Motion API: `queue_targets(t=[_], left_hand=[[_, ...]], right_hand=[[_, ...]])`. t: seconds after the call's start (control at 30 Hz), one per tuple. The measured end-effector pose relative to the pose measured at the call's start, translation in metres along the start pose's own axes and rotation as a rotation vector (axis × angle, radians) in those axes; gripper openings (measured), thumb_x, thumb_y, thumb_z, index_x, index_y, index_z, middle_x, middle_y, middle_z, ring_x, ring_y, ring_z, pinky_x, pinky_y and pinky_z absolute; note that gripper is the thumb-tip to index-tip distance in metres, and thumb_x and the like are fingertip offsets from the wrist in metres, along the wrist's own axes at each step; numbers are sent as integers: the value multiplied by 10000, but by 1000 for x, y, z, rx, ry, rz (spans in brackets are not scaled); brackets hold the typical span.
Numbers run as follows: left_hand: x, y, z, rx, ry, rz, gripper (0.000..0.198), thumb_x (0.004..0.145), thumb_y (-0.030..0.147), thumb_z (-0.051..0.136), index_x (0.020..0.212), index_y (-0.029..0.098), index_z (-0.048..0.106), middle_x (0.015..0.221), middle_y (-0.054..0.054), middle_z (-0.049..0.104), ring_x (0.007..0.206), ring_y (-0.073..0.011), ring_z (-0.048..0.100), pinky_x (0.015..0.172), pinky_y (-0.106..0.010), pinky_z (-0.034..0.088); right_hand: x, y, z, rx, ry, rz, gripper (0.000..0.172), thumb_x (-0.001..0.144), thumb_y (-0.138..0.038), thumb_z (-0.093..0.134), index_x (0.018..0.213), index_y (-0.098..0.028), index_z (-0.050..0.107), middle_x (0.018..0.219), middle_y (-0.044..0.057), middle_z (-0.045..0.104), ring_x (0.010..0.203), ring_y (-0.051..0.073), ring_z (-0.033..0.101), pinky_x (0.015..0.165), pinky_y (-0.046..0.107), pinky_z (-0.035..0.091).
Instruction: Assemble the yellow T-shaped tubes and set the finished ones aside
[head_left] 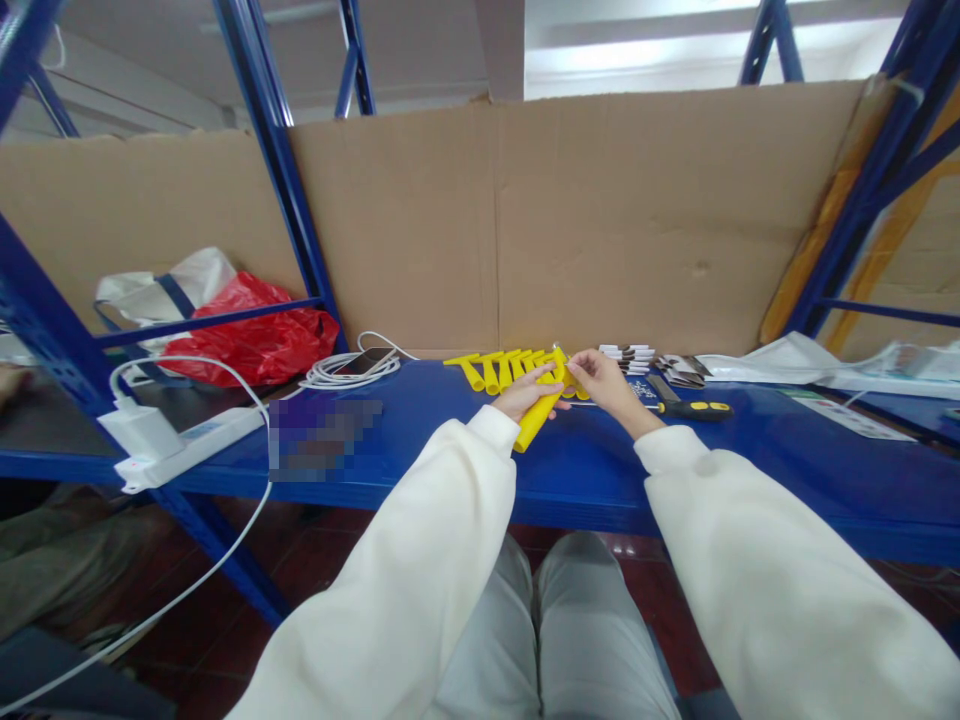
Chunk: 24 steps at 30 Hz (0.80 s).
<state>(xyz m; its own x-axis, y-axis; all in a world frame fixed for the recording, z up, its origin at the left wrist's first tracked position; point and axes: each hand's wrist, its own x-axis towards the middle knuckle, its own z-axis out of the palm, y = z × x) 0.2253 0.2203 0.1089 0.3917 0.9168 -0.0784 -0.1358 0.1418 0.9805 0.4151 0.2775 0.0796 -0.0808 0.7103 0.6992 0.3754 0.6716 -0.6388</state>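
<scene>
My left hand (527, 394) is closed around a yellow plastic tube (536, 423) that slants down toward me over the blue shelf (450, 440). My right hand (600, 378) pinches the tube's far upper end with its fingertips. Just behind the hands, a row of several similar yellow pieces (499, 368) lies on the shelf. Both arms wear white sleeves.
A yellow-handled screwdriver (690, 407) and a stack of small dark-and-white parts (630, 356) lie right of my hands. A phone on a coiled white cable (352, 367), a white power strip (187, 440) and a red bag (255, 335) sit left. Cardboard (525, 220) backs the shelf, with blue uprights (277, 150).
</scene>
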Motion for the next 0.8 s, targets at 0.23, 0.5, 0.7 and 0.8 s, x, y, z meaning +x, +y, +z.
queue_targets(t=[0.23,0.5,0.7,0.8], left_hand=[[-1,-1,2,71,30,12,867,950,117,723,1740,255,392,1389,-227,770,729,-173,788,514,-198,539],[6,-6,-4,79,-9,38,877,941,102,708,1742,235,379,1280,-211,809,703,-179,776,502,-200,534],[1,-3,0,63,0,29,854,953,56,692,1739,209,396,1255,-212,812,645,-153,749,495,-199,521],[-1,-1,1,47,-11,16,848,966,45,661,1746,225,382,1240,-196,818,638,-147,741,471,-186,508]], right_hand=[[-3,-4,0,-154,12,-44,205,893,-393,692,802,-249,579,768,39,663,741,227,656,836,424,601],[-3,-3,-1,-170,-7,-68,149,891,-331,666,799,-249,582,756,27,646,703,202,620,795,377,583],[-2,-2,-4,-225,-21,-164,118,912,-317,617,817,-254,587,770,39,640,753,223,613,799,376,566],[-1,-2,-5,-288,-37,-212,100,919,-269,598,820,-253,590,796,54,647,783,236,622,816,382,560]])
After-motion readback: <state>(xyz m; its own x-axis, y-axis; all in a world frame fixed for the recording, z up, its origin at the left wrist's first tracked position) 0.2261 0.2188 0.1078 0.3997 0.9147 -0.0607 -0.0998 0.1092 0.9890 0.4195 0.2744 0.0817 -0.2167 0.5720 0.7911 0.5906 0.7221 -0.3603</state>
